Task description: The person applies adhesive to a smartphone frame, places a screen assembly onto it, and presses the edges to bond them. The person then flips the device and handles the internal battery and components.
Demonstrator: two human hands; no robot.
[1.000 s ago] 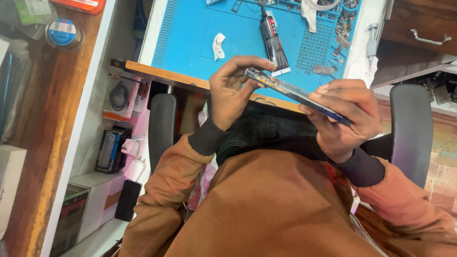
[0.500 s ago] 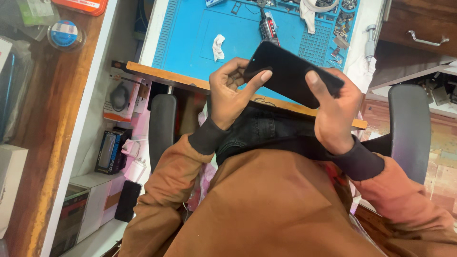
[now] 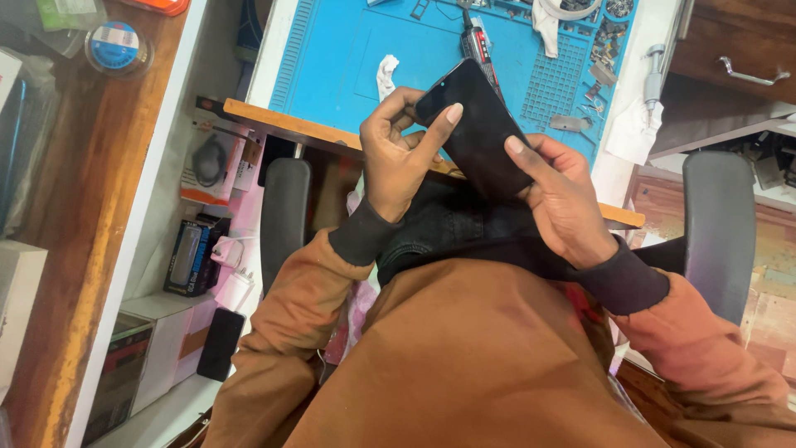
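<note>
I hold a black smartphone (image 3: 477, 129) with its dark glass face up, just above the near edge of the desk. My left hand (image 3: 398, 158) grips its upper left end, thumb pressed on the screen near the corner. The lower right end rests in my right hand (image 3: 564, 195), whose thumb lies on the glass. Both sleeves are brown with dark cuffs.
A blue work mat (image 3: 348, 58) covers the desk, with a glue tube (image 3: 479, 46), a white scrap (image 3: 386, 75) and small metal parts (image 3: 601, 50) on it. Black chair armrests (image 3: 286, 216) flank me. Shelves with boxes (image 3: 191, 257) stand at left, a wooden drawer (image 3: 738, 50) at right.
The phone turned from edge-on to screen up and tilted steeper. My left thumb came onto the screen's corner, and my right hand shifted lower along the phone.
</note>
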